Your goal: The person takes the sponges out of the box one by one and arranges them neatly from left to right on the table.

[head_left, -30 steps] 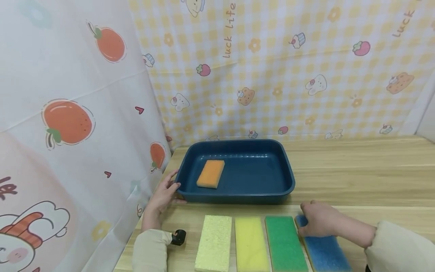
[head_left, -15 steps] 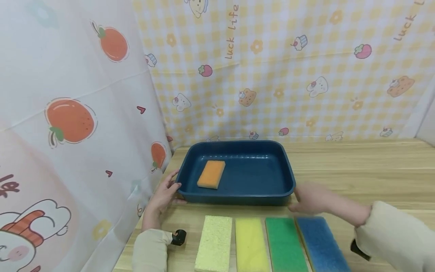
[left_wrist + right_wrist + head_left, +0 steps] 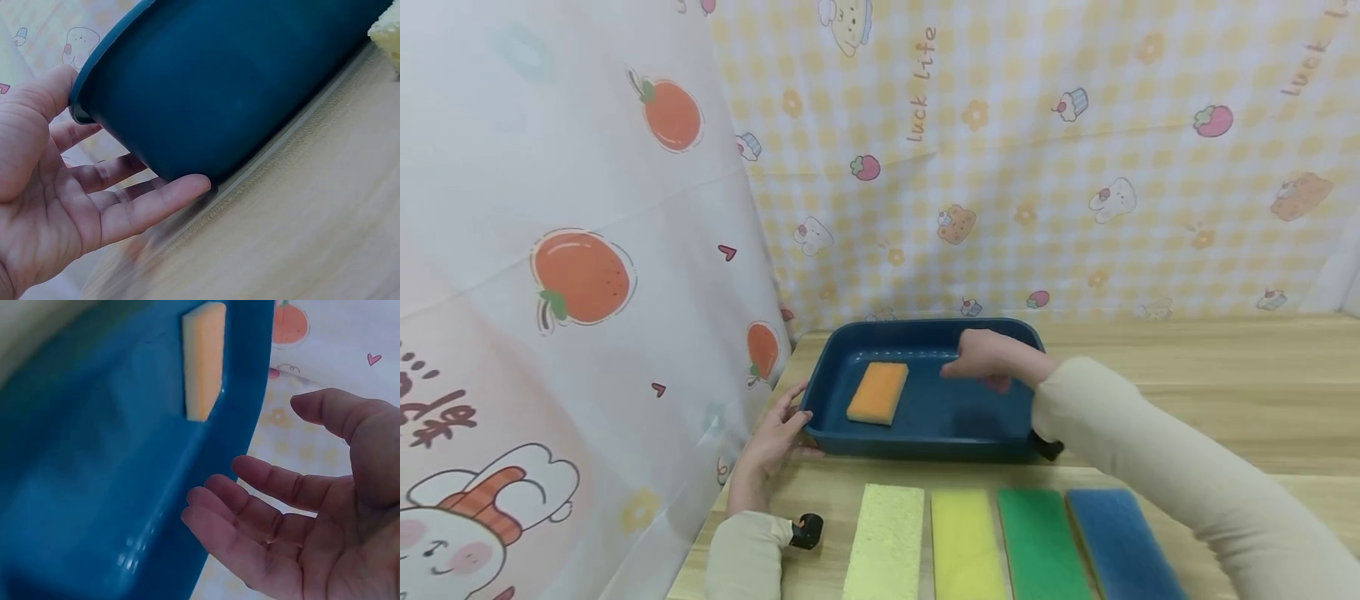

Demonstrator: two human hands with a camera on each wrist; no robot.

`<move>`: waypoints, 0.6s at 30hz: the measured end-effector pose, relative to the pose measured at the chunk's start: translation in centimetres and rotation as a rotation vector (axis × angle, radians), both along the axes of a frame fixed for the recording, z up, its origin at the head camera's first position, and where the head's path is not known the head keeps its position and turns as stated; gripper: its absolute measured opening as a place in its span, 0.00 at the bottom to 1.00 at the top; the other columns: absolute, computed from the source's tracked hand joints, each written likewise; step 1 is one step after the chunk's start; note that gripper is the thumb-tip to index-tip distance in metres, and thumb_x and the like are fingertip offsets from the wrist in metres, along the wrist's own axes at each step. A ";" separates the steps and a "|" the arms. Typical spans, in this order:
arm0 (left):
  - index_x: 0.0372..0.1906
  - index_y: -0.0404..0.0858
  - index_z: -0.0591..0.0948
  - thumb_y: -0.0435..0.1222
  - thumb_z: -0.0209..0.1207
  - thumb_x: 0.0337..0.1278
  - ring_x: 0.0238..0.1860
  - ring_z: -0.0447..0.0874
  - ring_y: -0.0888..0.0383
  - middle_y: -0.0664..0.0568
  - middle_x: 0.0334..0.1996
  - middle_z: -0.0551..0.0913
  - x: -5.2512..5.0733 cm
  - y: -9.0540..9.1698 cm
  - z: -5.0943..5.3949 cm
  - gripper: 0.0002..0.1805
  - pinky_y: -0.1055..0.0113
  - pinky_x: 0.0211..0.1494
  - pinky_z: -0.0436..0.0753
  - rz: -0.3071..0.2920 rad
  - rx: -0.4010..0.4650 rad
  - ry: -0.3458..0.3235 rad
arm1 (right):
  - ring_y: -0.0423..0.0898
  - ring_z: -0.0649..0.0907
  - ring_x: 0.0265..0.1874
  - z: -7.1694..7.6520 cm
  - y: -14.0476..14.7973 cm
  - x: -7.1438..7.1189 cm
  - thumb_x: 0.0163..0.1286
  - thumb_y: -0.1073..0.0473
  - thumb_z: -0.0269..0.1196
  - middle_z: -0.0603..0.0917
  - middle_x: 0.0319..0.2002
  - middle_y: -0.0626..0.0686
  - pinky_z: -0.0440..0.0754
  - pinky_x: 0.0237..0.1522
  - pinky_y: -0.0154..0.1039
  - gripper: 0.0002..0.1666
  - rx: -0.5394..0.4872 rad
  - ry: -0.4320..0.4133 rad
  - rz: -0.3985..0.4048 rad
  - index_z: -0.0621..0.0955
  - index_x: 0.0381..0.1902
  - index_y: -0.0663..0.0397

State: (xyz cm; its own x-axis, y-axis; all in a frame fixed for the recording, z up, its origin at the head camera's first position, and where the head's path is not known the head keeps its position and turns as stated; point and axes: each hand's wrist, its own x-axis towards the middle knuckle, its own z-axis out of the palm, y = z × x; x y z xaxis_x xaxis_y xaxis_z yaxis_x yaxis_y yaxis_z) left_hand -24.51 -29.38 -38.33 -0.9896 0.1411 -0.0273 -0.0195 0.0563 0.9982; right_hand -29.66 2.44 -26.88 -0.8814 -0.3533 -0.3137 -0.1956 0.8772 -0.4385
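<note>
A dark blue rectangular baking pan (image 3: 917,446) sits on the table with an orange sponge (image 3: 877,393) lying flat in its left part. My left hand (image 3: 778,437) holds the pan's front left corner. The left wrist view shows the thumb at the rim (image 3: 81,103) and the fingers against the outer wall. Above the right part of the pan hovers my right hand (image 3: 992,357), its palm bare and its fingers loosely bent in the right wrist view. In front of the pan lie a pale yellow sponge (image 3: 886,542), a brighter yellow one, a green one and a blue one.
The wooden table (image 3: 1210,400) extends to the right of the pan. A patterned cloth (image 3: 1030,183) hangs behind it, and another cloth (image 3: 700,317) hangs close by my left hand. Black straps (image 3: 807,531) show at my sleeves.
My right hand has left the blue sponge, passed the pan's front right corner and come over the pan's inside. The left hand keeps its place on the corner. The head view has tilted slightly.
</note>
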 end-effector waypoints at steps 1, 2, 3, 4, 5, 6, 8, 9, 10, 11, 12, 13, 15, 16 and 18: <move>0.70 0.43 0.48 0.29 0.42 0.64 0.42 0.77 0.45 0.30 0.55 0.60 0.0 -0.1 -0.1 0.31 0.46 0.34 0.81 0.001 0.008 -0.005 | 0.42 0.66 0.06 -0.1 -0.8 -0.6 0.62 0.45 0.56 0.61 0.08 0.47 0.75 0.13 0.37 0.29 -0.011 -0.008 -0.004 0.61 0.08 0.47; 0.70 0.44 0.48 0.29 0.41 0.64 0.42 0.77 0.45 0.30 0.55 0.60 -0.1 -0.2 -0.2 0.31 0.46 0.35 0.81 0.000 0.009 -0.007 | 0.42 0.66 0.07 -0.1 -1.6 -1.1 0.63 0.45 0.56 0.61 0.08 0.47 0.76 0.14 0.38 0.29 -0.023 -0.013 -0.007 0.62 0.08 0.48; 0.70 0.44 0.48 0.29 0.42 0.64 0.42 0.77 0.45 0.30 0.55 0.60 -0.1 -0.3 -0.3 0.31 0.46 0.34 0.80 0.005 0.010 -0.009 | 0.43 0.67 0.08 -0.1 -2.4 -1.6 0.63 0.45 0.56 0.64 0.10 0.48 0.77 0.15 0.39 0.27 -0.042 -0.015 -0.017 0.64 0.10 0.50; 0.70 0.45 0.48 0.29 0.42 0.64 0.42 0.77 0.45 0.31 0.55 0.60 -0.1 -0.4 -0.3 0.31 0.46 0.34 0.81 0.005 0.013 -0.010 | 0.43 0.67 0.08 0.0 -3.3 -2.0 0.63 0.45 0.56 0.65 0.12 0.49 0.79 0.17 0.40 0.25 -0.059 -0.017 -0.029 0.66 0.13 0.51; 0.70 0.45 0.48 0.29 0.42 0.64 0.41 0.78 0.45 0.31 0.55 0.60 -0.1 -0.4 -0.3 0.31 0.46 0.34 0.81 0.004 0.013 -0.008 | 0.43 0.67 0.10 0.0 -4.0 -2.4 0.63 0.45 0.56 0.67 0.15 0.50 0.80 0.19 0.41 0.23 -0.079 -0.019 -0.036 0.68 0.17 0.53; 0.70 0.45 0.48 0.29 0.42 0.64 0.41 0.78 0.45 0.31 0.55 0.60 -0.1 -0.5 -0.3 0.31 0.46 0.34 0.81 0.002 0.013 -0.007 | 0.44 0.68 0.12 0.0 -4.8 -2.8 0.63 0.44 0.56 0.70 0.19 0.52 0.80 0.21 0.42 0.20 -0.095 -0.021 -0.047 0.71 0.23 0.55; 0.69 0.45 0.49 0.29 0.43 0.64 0.40 0.78 0.46 0.31 0.54 0.61 -0.1 -0.4 -0.1 0.31 0.46 0.34 0.81 0.003 0.013 -0.008 | 0.47 0.71 0.17 0.0 -6.2 -3.5 0.63 0.44 0.55 0.74 0.30 0.56 0.81 0.23 0.43 0.21 -0.121 -0.021 -0.072 0.73 0.38 0.58; 0.69 0.45 0.49 0.29 0.43 0.64 0.40 0.78 0.46 0.31 0.54 0.61 -0.1 -0.4 0.0 0.31 0.46 0.34 0.81 0.005 0.014 -0.009 | 0.48 0.73 0.21 -0.1 -6.8 -3.8 0.63 0.45 0.56 0.74 0.37 0.58 0.81 0.25 0.44 0.25 -0.134 -0.024 -0.086 0.71 0.47 0.59; 0.69 0.45 0.50 0.28 0.43 0.64 0.39 0.78 0.47 0.31 0.53 0.61 -0.1 -0.3 0.0 0.31 0.46 0.33 0.81 0.005 0.017 -0.007 | 0.50 0.75 0.24 -0.2 -7.3 -4.1 0.63 0.45 0.55 0.74 0.41 0.59 0.82 0.26 0.45 0.27 -0.139 -0.022 -0.092 0.70 0.52 0.59; 0.69 0.45 0.50 0.28 0.42 0.64 0.39 0.78 0.47 0.31 0.52 0.61 -0.1 -0.3 0.0 0.31 0.46 0.33 0.81 0.006 0.017 -0.007 | 0.52 0.76 0.28 -0.4 -7.9 -4.4 0.63 0.45 0.56 0.73 0.47 0.60 0.82 0.27 0.46 0.30 -0.147 -0.016 -0.094 0.68 0.57 0.59; 0.69 0.45 0.50 0.28 0.42 0.64 0.38 0.78 0.47 0.32 0.51 0.62 -0.1 -0.2 0.0 0.30 0.46 0.33 0.81 0.007 0.019 -0.009 | 0.53 0.77 0.32 -0.6 -8.3 -4.6 0.63 0.46 0.56 0.72 0.50 0.60 0.82 0.28 0.47 0.32 -0.153 -0.005 -0.095 0.67 0.59 0.59; 0.69 0.45 0.51 0.28 0.42 0.63 0.38 0.78 0.48 0.32 0.51 0.62 -0.1 -0.2 0.0 0.30 0.46 0.33 0.81 0.008 0.019 -0.010 | 0.54 0.77 0.37 -0.8 -8.7 -4.8 0.63 0.46 0.56 0.72 0.52 0.60 0.81 0.31 0.47 0.32 -0.151 0.015 -0.085 0.67 0.59 0.60; 0.69 0.45 0.51 0.28 0.42 0.63 0.38 0.78 0.48 0.32 0.50 0.62 -0.1 -0.1 -0.1 0.30 0.46 0.33 0.81 0.010 0.019 -0.011 | 0.54 0.77 0.40 -1.2 -9.4 -5.2 0.63 0.48 0.57 0.74 0.52 0.59 0.80 0.36 0.46 0.28 -0.139 0.062 -0.050 0.71 0.55 0.61; 0.69 0.45 0.51 0.28 0.42 0.63 0.38 0.78 0.49 0.33 0.49 0.62 -0.1 0.0 -0.1 0.31 0.46 0.33 0.81 0.013 0.020 -0.013 | 0.53 0.77 0.41 -1.4 -9.6 -5.3 0.63 0.49 0.57 0.75 0.50 0.59 0.79 0.38 0.46 0.26 -0.131 0.089 -0.030 0.74 0.52 0.61; 0.69 0.45 0.51 0.27 0.42 0.63 0.38 0.78 0.49 0.33 0.49 0.62 -0.1 0.1 -0.3 0.31 0.45 0.34 0.81 0.018 0.021 -0.016 | 0.51 0.77 0.40 -1.7 -10.1 -5.5 0.63 0.50 0.57 0.78 0.47 0.58 0.78 0.41 0.45 0.22 -0.109 0.128 -0.003 0.78 0.47 0.61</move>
State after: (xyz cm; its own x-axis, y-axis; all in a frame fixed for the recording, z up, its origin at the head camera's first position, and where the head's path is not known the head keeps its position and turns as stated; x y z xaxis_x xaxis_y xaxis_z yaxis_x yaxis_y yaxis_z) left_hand -24.59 -29.29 -38.60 -0.9914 0.1244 -0.0404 -0.0363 0.0350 0.9987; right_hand -35.18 -7.63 -28.62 -0.9129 -0.3762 -0.1584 -0.2533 0.8265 -0.5027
